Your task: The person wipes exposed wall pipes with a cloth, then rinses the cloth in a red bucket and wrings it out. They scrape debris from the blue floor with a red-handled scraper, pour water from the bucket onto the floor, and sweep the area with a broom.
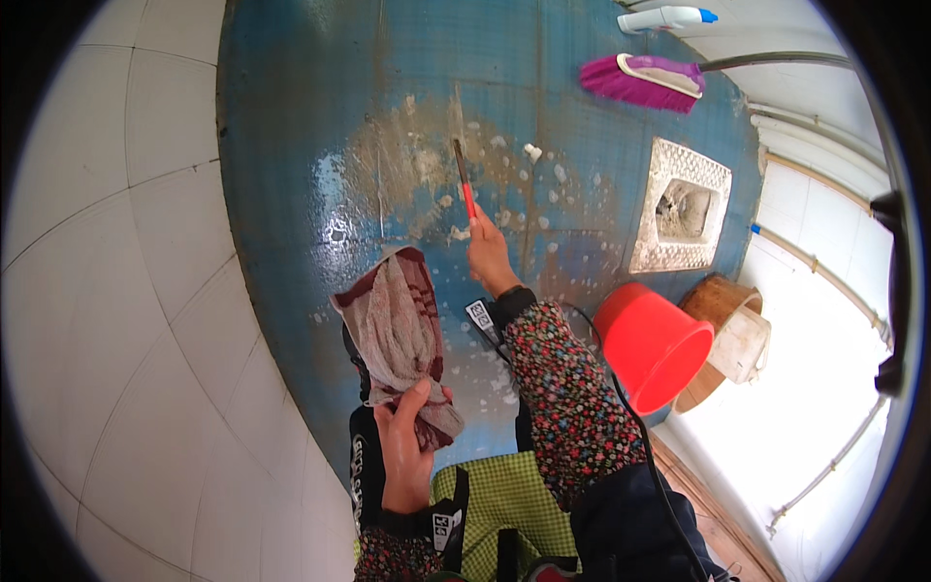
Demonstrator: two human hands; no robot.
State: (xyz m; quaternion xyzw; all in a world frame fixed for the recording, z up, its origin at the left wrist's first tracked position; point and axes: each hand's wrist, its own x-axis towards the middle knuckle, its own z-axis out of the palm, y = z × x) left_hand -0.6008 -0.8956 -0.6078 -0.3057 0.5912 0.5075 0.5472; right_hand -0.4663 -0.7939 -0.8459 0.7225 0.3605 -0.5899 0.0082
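My right hand (493, 254) is closed around a thin tool with a red handle and a narrow dark blade (463, 175). Its tip reaches a worn, greyish-brown patch (412, 145) on the wet blue floor; whether it touches is hard to tell. My left hand (402, 461), lower and to the left, grips a grey-and-maroon cloth (393, 320) by its bunched near end, and the wider end spreads away from me. Whitish spots dot the floor around the patch, and a small white piece (532, 152) lies right of the tool.
A squat toilet pan (643, 247) is set into the floor at right. Nearer stand a red bucket (645, 339), a brown tub (716, 299) and a whitish container (745, 347). A purple broom (635, 82) and a white bottle (664, 18) lie far right. Tiled wall (145, 252) rises at left.
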